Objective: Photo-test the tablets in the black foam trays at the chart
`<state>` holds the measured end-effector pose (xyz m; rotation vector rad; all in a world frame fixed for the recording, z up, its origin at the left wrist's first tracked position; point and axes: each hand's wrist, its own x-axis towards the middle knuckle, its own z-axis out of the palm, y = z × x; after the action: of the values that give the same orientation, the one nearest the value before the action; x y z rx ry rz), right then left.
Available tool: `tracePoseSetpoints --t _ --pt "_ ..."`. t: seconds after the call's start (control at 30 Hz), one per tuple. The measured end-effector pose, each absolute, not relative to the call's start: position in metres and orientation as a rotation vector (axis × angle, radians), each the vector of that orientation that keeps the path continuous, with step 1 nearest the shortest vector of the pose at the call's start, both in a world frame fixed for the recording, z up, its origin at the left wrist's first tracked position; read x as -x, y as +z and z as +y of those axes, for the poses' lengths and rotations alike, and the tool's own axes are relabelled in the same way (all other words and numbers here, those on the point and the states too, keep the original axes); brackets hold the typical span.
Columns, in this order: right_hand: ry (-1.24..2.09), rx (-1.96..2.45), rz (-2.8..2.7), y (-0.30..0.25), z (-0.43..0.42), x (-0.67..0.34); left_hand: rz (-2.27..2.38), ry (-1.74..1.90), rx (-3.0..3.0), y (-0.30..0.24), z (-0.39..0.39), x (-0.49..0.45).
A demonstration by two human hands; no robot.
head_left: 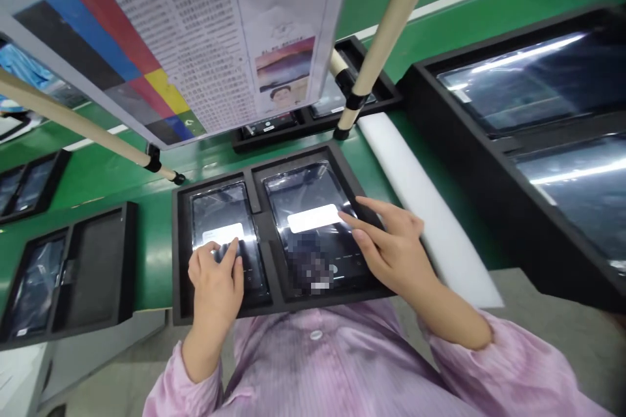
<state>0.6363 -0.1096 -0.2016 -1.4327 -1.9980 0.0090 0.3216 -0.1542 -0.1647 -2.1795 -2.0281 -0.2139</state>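
A black two-compartment tray (267, 228) sits at the near edge of the green table (154, 260), about midway along it. Each compartment carries a tablet lying screen up: a left tablet (222, 208) and a right tablet (313, 189). Both screens are lit and show a white pop-up box; the lower part of the right one is obscured by a pixelated patch.

The left hand (216, 280) lies over the lower part of the left tablet, palm down and loosely spread, index finger out at the box and some other fingers curled. It grips nothing. The right hand (398, 244) reaches in across the tray's right side, fingers apart and extended, its index fingertip at the right end of the box on the right tablet. It too has hold of nothing. How firmly either finger presses cannot be told.

A white foam strip (425, 208) runs from the table's near edge toward the far side, just right of the tray. A large black tray (469, 189) with two big screens stands farther right. Toward the near left corner is another black tray (128, 260), with a tablet (39, 287) in its left compartment. Beyond the middle tray, a printed sheet (195, 32) hangs between beige poles (391, 19).
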Motion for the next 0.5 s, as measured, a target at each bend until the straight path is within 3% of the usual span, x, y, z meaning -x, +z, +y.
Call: tracePoseSetpoints --t 0.27,0.37,0.5 --pt "0.124 1.446 -1.993 -0.207 -0.111 -0.643 -2.148 -0.26 2.292 -0.147 -0.13 -0.323" --pt "0.119 1.434 -2.012 -0.209 -0.109 -0.644 -2.356 -0.511 2.424 -0.128 -0.062 -0.325" --pt "0.128 1.458 -1.987 -0.21 -0.107 -0.644 -2.531 -0.588 2.307 -0.124 0.067 -0.339"
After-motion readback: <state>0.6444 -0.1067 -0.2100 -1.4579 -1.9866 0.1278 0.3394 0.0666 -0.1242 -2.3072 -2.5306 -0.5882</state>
